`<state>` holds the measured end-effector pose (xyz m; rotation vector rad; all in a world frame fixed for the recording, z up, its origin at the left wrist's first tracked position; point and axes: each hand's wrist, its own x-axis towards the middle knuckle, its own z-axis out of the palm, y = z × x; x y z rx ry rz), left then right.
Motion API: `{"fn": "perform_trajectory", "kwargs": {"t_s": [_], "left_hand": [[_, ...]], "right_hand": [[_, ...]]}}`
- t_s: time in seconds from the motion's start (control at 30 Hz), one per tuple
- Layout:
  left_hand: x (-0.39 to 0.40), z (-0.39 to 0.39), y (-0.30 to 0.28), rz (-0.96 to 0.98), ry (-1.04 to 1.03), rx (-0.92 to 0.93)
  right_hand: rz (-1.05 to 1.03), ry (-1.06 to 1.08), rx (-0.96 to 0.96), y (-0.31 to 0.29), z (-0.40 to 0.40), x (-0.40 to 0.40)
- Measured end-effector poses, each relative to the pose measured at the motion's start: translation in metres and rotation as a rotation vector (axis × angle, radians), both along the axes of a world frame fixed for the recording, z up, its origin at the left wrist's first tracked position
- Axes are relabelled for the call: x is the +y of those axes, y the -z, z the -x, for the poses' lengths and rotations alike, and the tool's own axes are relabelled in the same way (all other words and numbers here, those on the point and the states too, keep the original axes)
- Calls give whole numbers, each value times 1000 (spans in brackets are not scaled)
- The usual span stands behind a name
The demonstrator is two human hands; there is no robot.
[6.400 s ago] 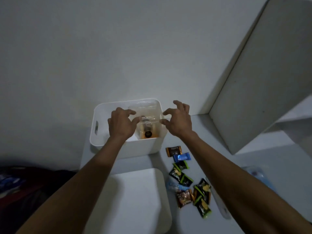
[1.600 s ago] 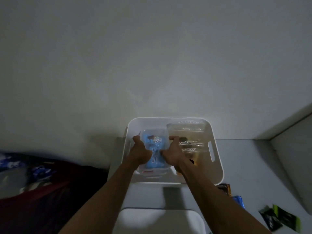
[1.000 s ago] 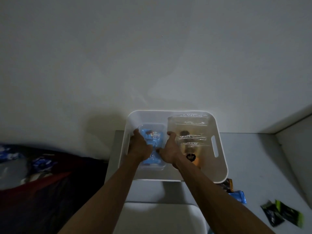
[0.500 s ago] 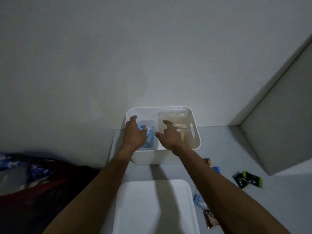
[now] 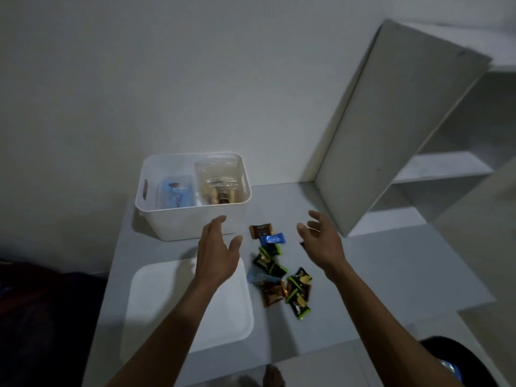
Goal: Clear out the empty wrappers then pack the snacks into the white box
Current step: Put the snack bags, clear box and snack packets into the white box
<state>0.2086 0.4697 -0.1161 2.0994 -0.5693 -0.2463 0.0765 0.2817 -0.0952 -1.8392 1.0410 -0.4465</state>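
Observation:
The white box [image 5: 195, 219] stands at the back of the grey table against the wall. Inside it a blue snack pack [image 5: 176, 195] lies on the left and a clear pack with brown snacks [image 5: 219, 182] on the right. Several small wrapped snacks [image 5: 282, 275], brown, blue and black-green, lie scattered on the table right of the box. My left hand [image 5: 216, 252] hovers open in front of the box. My right hand [image 5: 321, 241] hovers open to the right of the snacks. Both hold nothing.
A white lid [image 5: 190, 308] lies flat on the table's near left. A white shelf unit [image 5: 405, 135] rises at the right. Dark fabric [image 5: 42, 317] lies off the table's left edge. A dark round object [image 5: 452, 361] sits at the bottom right.
Both hands let go of the blue pack inside the box and drew back out toward the loose snacks. The view swung right and down.

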Motion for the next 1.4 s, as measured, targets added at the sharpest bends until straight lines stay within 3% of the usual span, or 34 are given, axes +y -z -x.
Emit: {"fn": "perform_trajectory", "kwargs": {"t_s": [0.23,0.37,0.73,1.13,1.4], "left_hand": [[-46,87,65,-81,-15,44],[-83,116,107,-160,-99,34],[-142,165,195,-523,-290,-83],[-134,167,234,-645,-248,-99],[-131,159,239,-578,-296,-262]], "right_hand": [[181,23,91,65,75,-51],[146,-72,141,116,91,-81],[393,-447,384,204,26,-173],[647,-810,405,242,51,-114],[672,-748,376,245,67,-96]]}}
